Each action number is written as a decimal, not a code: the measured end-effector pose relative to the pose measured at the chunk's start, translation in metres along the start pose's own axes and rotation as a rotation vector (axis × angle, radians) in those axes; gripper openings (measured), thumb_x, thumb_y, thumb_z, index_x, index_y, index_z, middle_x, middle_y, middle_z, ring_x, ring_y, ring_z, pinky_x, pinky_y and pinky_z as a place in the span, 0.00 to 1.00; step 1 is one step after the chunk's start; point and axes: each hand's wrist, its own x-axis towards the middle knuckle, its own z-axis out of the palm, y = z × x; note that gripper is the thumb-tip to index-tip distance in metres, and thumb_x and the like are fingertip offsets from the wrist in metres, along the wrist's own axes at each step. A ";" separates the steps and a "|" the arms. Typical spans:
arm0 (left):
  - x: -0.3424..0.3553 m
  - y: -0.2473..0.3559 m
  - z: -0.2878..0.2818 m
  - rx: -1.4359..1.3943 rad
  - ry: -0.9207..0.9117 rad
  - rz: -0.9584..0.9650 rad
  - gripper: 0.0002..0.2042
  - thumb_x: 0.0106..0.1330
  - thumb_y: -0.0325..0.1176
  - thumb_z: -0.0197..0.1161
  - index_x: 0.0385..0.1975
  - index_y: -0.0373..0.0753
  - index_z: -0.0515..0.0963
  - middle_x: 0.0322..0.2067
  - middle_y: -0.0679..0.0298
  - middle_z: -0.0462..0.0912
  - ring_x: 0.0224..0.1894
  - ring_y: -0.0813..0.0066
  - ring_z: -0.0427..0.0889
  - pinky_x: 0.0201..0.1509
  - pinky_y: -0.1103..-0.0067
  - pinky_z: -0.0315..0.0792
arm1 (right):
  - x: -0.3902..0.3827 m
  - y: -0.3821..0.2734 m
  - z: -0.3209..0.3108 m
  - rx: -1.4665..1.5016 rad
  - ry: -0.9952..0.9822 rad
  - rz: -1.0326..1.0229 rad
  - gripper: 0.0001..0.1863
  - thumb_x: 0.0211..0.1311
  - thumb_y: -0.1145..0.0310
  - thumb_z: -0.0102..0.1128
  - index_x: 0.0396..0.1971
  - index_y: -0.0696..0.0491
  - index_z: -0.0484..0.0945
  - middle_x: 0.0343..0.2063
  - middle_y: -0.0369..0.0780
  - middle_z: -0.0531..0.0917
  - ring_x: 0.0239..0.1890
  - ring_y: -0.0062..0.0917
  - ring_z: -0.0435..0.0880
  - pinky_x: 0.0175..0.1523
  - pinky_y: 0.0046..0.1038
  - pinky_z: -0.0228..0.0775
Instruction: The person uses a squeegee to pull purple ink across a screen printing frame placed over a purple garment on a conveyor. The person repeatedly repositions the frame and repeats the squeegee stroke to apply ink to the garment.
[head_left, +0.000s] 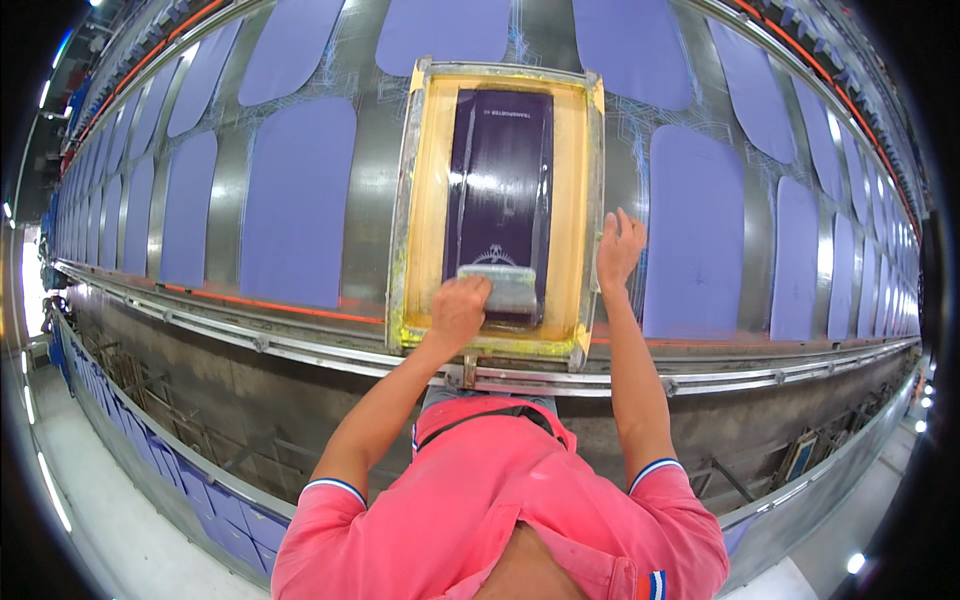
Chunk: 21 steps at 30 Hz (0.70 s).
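A screen-printing frame point(409, 200) lies across the long table in front of me, with yellow-stained edges around a dark purple mesh panel point(500, 170). My left hand point(461, 312) is closed on a squeegee point(512, 289), a pale, wide blade that rests at the near end of the panel. Part of a white printed design shows just beyond the blade; the rest is covered by it. Beside the frame's right edge is my right hand point(621, 247), its fingers loosely bent and apart, with nothing visible in them. Whether it touches the frame I cannot tell.
Purple sheets with rounded corners, such as one at the left point(298, 200) and one at the right point(695, 230), lie in two rows along the metal table. A metal rail point(300, 337) runs along its near edge. Behind me, more purple sheets point(200, 490) hang at a walkway.
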 end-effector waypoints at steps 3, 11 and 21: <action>0.087 -0.035 0.002 0.057 0.084 -0.007 0.16 0.46 0.20 0.60 0.36 0.41 0.80 0.36 0.57 0.86 0.38 0.55 0.84 0.42 0.64 0.76 | 0.030 -0.041 0.005 0.216 -0.157 -0.136 0.15 0.63 0.62 0.65 0.45 0.53 0.85 0.44 0.42 0.82 0.53 0.38 0.77 0.59 0.42 0.68; 0.346 -0.112 -0.019 0.177 0.019 -0.024 0.09 0.53 0.27 0.63 0.32 0.45 0.87 0.30 0.52 0.87 0.36 0.52 0.87 0.41 0.60 0.80 | 0.199 -0.142 0.111 -0.189 -0.727 -0.627 0.20 0.49 0.62 0.74 0.41 0.53 0.84 0.43 0.45 0.83 0.51 0.42 0.81 0.56 0.41 0.73; 0.432 -0.129 -0.050 0.191 -0.175 -0.054 0.15 0.52 0.31 0.64 0.40 0.49 0.88 0.34 0.53 0.88 0.38 0.53 0.87 0.43 0.62 0.80 | 0.284 -0.155 0.173 -0.283 -0.910 -0.538 0.15 0.49 0.73 0.59 0.39 0.52 0.85 0.35 0.48 0.87 0.42 0.45 0.86 0.47 0.44 0.79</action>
